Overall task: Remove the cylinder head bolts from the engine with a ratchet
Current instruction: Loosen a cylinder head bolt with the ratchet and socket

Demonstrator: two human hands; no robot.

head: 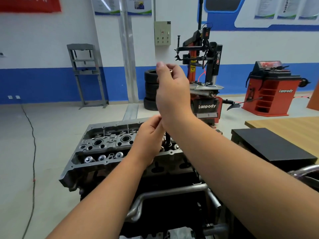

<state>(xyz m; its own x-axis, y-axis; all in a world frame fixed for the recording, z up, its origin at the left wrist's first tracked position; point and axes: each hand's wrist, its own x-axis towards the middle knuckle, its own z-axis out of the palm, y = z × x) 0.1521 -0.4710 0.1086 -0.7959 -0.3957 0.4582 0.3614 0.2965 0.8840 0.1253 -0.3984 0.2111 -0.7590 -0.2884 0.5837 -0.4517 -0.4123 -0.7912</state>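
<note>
The bare-metal cylinder head (107, 144) is silver-grey with shiny chrome valve caps, above a black engine block. Behind stand a red-and-black tyre changer (205, 75), an orange-red cabinet-shaped wheel balancer (271, 90), and a white wall with a blue band (43, 83). A matte black flat mat (269, 145) lies on a tan wooden table (293, 125).

A: What's carrying things around the engine (124, 152)?

B: Grey floor (51, 135). Behind the engine: tyre stack (150, 90) and a tyre changer (205, 94) on it. Far left of the engine, a grey press frame (86, 73); black cable (32, 152) runs along the floor.

A: Right side?

B: Red wheel balancer (271, 90) on the floor. Nearer, a wooden table (284, 125) with a black slab (269, 145) on it.
</note>
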